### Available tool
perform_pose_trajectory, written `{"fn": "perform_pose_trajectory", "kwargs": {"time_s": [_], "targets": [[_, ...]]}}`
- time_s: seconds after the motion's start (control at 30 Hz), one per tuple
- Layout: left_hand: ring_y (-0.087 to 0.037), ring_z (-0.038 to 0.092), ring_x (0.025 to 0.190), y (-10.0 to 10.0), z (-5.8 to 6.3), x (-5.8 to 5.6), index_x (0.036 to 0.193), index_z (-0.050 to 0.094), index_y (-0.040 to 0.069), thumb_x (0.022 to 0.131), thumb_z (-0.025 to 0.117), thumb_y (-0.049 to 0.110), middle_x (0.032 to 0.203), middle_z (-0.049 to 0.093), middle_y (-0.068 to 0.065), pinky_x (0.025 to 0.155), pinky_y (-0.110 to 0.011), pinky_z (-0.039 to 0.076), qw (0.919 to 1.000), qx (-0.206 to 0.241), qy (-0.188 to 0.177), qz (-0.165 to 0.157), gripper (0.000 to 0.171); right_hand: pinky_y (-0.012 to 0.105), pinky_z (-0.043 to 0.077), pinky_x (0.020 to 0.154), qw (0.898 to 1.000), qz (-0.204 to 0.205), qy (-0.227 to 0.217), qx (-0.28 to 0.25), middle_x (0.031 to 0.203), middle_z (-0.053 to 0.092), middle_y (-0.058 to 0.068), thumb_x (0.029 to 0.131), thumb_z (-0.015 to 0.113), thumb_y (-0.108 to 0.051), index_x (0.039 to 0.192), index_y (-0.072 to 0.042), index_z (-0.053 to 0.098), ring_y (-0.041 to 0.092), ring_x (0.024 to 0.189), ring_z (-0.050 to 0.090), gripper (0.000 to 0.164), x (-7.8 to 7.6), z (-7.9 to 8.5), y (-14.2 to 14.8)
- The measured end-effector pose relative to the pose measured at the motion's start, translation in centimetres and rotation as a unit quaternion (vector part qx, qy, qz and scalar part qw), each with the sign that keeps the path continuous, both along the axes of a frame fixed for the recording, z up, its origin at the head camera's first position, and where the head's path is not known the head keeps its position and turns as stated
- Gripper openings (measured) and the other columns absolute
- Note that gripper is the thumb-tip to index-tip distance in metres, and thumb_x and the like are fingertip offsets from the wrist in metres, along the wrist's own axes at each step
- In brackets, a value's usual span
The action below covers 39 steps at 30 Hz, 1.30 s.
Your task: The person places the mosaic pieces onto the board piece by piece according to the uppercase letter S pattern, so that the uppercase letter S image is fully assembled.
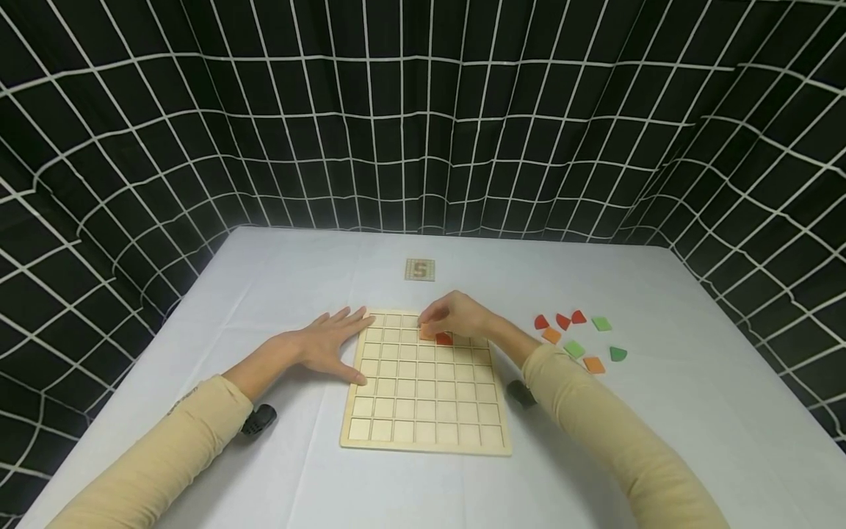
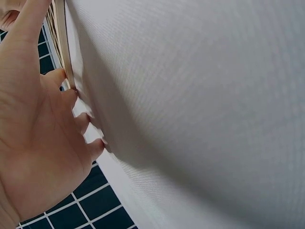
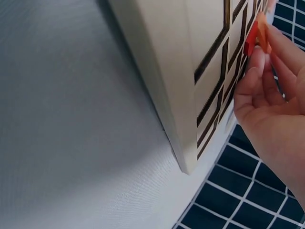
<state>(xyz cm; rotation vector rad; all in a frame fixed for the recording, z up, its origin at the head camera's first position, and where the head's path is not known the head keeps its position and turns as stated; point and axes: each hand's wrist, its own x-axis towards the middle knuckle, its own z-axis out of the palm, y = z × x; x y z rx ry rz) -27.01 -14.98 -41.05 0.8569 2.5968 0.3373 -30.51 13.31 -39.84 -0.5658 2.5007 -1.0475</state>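
Observation:
A pale wooden board (image 1: 426,411) with a grid of square recesses lies on the white table. My right hand (image 1: 456,316) pinches an orange square tile (image 1: 427,332) over a recess near the board's far side. Just right of that tile, a red piece (image 1: 444,339) sits on the grid, and the right wrist view shows the red piece (image 3: 250,39) close beside the orange tile (image 3: 262,33). With fingers spread, my left hand (image 1: 327,345) rests at the board's left edge, thumb and fingertips on its border. In the left wrist view, the left hand (image 2: 47,143) holds nothing.
Right of the board lie several loose tiles: red wedges (image 1: 563,322), orange squares (image 1: 594,365), light green squares (image 1: 601,323) and a dark green rounded piece (image 1: 617,354). A small marked square plaque (image 1: 419,270) lies beyond the board. A black object (image 1: 259,419) is beside the left forearm.

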Motion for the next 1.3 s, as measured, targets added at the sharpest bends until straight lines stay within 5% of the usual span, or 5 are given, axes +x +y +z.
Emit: {"fn": "perform_pose_trajectory", "kwargs": {"time_s": [0.47,0.73,1.07,1.3], "targets": [[-0.036,0.002,0.143,0.1,0.1,0.1,0.154,0.015,0.011,0.071,0.067,0.07,0.158,0.005,-0.013,0.112,-0.055,0.003,1.0,-0.002,-0.001,0.0,0.114,0.029,0.051,0.079,1.0,0.002,-0.005,0.01,0.087,0.068,-0.001,0.084,0.073,-0.009,0.098,-0.01,0.074,0.015,0.085,0.059,0.015,0.0,-0.1,0.0],[-0.036,0.002,0.143,0.1,0.1,0.1,0.154,0.015,0.011,0.072,0.067,0.069,0.158,0.005,-0.013,0.112,-0.056,0.003,1.0,-0.003,0.001,-0.003,0.113,0.032,0.051,0.079,1.0,-0.008,0.009,-0.018,0.09,0.069,0.001,0.092,0.065,-0.021,0.108,-0.008,0.071,0.017,0.086,0.062,0.022,-0.2,-0.1,0.8],[-0.036,0.002,0.143,0.2,0.1,0.0,0.154,0.014,0.011,0.072,0.066,0.069,0.158,0.004,-0.013,0.112,-0.055,0.003,1.0,-0.006,-0.003,-0.001,0.114,0.035,0.052,0.081,0.986,-0.049,-0.092,-0.134,0.106,0.064,0.017,0.1,0.05,-0.026,0.127,0.002,0.058,0.027,0.093,0.062,0.039,-0.2,0.7,3.6],[-0.036,0.002,0.143,0.2,0.3,0.1,0.154,0.014,0.011,0.072,0.066,0.07,0.158,0.004,-0.013,0.112,-0.056,0.003,1.0,-0.009,-0.001,-0.001,0.114,0.037,0.051,0.09,0.974,-0.096,-0.122,-0.166,0.117,0.058,0.024,0.1,0.05,-0.031,0.131,0.006,0.051,0.028,0.101,0.059,0.049,0.1,2.0,6.3]]}}
